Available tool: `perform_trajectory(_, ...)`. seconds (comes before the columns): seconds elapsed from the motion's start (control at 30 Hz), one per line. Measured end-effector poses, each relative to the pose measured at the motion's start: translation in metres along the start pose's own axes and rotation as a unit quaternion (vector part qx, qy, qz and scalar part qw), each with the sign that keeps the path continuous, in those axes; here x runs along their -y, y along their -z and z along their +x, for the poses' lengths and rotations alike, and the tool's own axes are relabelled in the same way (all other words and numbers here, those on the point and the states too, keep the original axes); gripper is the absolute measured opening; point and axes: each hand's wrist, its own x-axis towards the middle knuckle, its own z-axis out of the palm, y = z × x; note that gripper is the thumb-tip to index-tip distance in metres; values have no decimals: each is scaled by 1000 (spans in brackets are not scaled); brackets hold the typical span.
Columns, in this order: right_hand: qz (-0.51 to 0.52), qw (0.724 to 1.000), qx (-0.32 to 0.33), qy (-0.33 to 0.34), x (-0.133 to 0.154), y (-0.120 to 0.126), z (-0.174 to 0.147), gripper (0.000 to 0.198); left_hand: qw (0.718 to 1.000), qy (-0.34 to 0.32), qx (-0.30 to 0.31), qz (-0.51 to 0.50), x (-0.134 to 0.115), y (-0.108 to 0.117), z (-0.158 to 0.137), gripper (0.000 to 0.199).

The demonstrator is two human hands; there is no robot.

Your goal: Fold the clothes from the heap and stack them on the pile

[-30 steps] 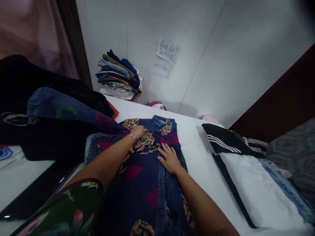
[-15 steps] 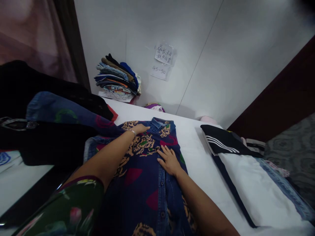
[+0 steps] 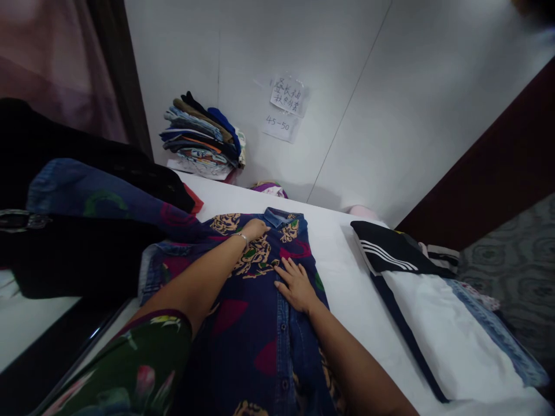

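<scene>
A dark blue denim shirt (image 3: 234, 323) with tan and magenta patches lies front up, its collar (image 3: 277, 217) at the far end. My left hand (image 3: 255, 230) is closed on the shirt front just below the collar, fingers curled into the cloth. Flat on the button placket, my right hand (image 3: 297, 286) rests with its fingers spread. One shirt sleeve (image 3: 104, 196) stretches out to the left over black clothing. The lower hem runs out of view at the bottom.
Folded clothes (image 3: 203, 136) are stacked at the back left against the wall. On the right lie a black garment with white stripes (image 3: 385, 248) and a white garment (image 3: 451, 329) on the white table (image 3: 342, 283). Handwritten paper signs (image 3: 284, 107) hang on the wall.
My left hand has shifted slightly right along the shirt front, toward the placket. My right hand stays flat in the same place on the shirt. The camera view has moved slightly.
</scene>
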Motion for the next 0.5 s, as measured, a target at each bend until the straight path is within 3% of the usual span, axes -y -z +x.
perform_trajectory(0.23,-1,1000,4,0,-2,-2,1,52,996,66,-58,19,-8,-10,-4,35)
perform_trajectory(0.37,2,1000,3,1,-2,-2,1,53,996,65,-53,25,-6,-19,-8,36)
perform_trajectory(0.5,8,1000,1,2,-3,-3,2,53,997,67,-22,23,0,-12,-3,47)
